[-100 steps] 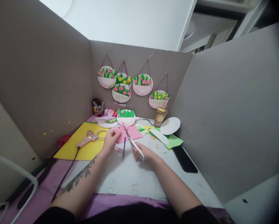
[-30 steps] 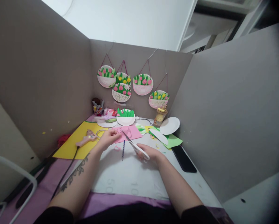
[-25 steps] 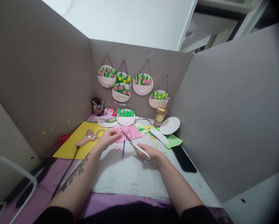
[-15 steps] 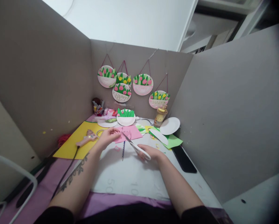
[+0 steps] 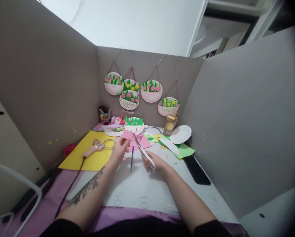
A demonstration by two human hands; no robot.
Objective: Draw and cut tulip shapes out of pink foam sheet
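Note:
My left hand (image 5: pixel 122 149) is closed, its fingertips pinched at a piece of pink paper (image 5: pixel 128 134) with an uneven cut edge. White-handled scissors (image 5: pixel 142 152) are in my right hand (image 5: pixel 154 162), fingers wrapped round the handles. Their blades point up and to the left, beside the pink paper. Beneath lies a larger pink sheet (image 5: pixel 146 144). A dark patterned pencil (image 5: pixel 132 159) rests on the white tabletop between my hands, with a small pink scrap near it. Behind the paper leans a white plate with green paper leaves (image 5: pixel 134 121).
A hot glue gun (image 5: pixel 91 150) and a tape roll (image 5: pixel 109 144) lie on yellow card (image 5: pixel 75 158) at left. Right are a phone (image 5: pixel 196 170), green paper (image 5: pixel 186 151), a white plate (image 5: pixel 181 134) and a jar (image 5: pixel 170 125). Decorated plates (image 5: pixel 151 95) hang on the back panel.
The scissors have swung more upright and their tips have moved up. My left hand has turned and come slightly nearer to me. The camera view has shifted a little.

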